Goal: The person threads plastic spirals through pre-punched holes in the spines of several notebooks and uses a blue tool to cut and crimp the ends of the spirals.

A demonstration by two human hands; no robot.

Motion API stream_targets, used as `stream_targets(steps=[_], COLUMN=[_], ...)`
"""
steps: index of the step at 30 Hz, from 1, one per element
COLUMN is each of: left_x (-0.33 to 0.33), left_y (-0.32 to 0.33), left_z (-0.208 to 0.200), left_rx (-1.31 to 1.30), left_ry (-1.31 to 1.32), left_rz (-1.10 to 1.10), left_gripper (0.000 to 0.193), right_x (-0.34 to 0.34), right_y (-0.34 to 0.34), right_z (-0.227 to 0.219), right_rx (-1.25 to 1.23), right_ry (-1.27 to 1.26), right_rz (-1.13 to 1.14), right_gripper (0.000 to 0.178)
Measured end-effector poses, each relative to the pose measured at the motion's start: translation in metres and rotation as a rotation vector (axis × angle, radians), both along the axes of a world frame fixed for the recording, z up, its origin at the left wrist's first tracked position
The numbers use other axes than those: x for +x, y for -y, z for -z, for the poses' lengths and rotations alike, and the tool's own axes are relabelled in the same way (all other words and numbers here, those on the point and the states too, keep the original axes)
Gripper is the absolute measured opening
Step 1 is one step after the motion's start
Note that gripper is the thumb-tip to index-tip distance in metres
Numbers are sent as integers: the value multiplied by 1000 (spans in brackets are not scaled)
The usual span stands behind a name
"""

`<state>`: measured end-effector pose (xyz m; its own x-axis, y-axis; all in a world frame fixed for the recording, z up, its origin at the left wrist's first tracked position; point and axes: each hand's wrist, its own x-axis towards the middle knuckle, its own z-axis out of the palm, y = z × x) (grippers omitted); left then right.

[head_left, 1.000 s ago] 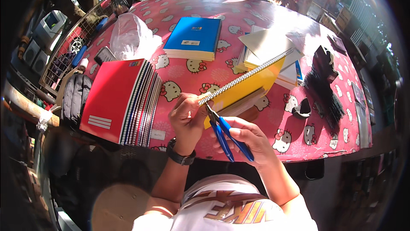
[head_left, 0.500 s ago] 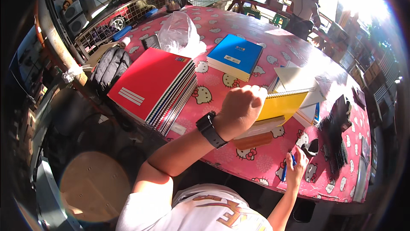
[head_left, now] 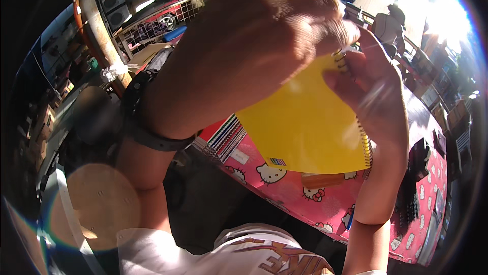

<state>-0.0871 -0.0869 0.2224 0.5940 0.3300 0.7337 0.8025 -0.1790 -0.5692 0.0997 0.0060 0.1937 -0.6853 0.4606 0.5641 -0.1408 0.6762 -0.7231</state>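
A yellow spiral notebook point(head_left: 300, 127) is raised in front of me above the table, its wire binding along the right side. My right hand point(head_left: 378, 89) grips its upper right edge, thumb on the cover by the wire. Close to the camera, my left hand point(head_left: 279, 31) has its fingers bent at the notebook's top corner, next to the right fingertips. What the left fingers pinch there is too small and blurred to tell. Below the notebook lies a brown block-like piece point(head_left: 323, 180). A blue pen point(head_left: 348, 218) rests on the table, partly behind my right forearm.
The pink cartoon-print tablecloth point(head_left: 300, 214) covers the table. A stack of spiral notebooks point(head_left: 226, 140) stands left, partly behind my left arm. Dark items point(head_left: 409, 188) lie at the right. A round stool point(head_left: 104, 206) is at lower left. Another person point(head_left: 389, 28) is far back.
The yellow notebook has come up off the table toward me. My right hand has let go of the blue pen and taken the notebook's edge. My left hand has risen closer to the camera.
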Motion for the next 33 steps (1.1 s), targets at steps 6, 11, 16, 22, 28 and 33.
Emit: stream_targets(steps=[6, 11, 16, 22, 28, 33], left_x=[-146, -233, -238, -223, -222, -236], left_y=[51, 77, 54, 35, 34, 36], left_z=[77, 172, 254, 267, 275, 294], left_rx=[-395, -365, -114, 16, 115, 31], left_ry=[1401, 2112, 2092, 2061, 1887, 1724], left_rz=[165, 150, 218, 464, 304, 399], left_gripper=[78, 47, 57, 44, 31, 32], right_x=[-73, -150, -149, -196, -223, -214], right_y=[-44, -32, -60, -109, -125, -109], right_z=[49, 152, 219, 225, 236, 207], right_rx=[-588, -975, -650, -498, -632, -640], right_ry=[-643, -230, 103, -412, -327, -245], right_rz=[-57, 45, 297, 384, 306, 328], right_gripper=[36, 26, 40, 48, 24, 41])
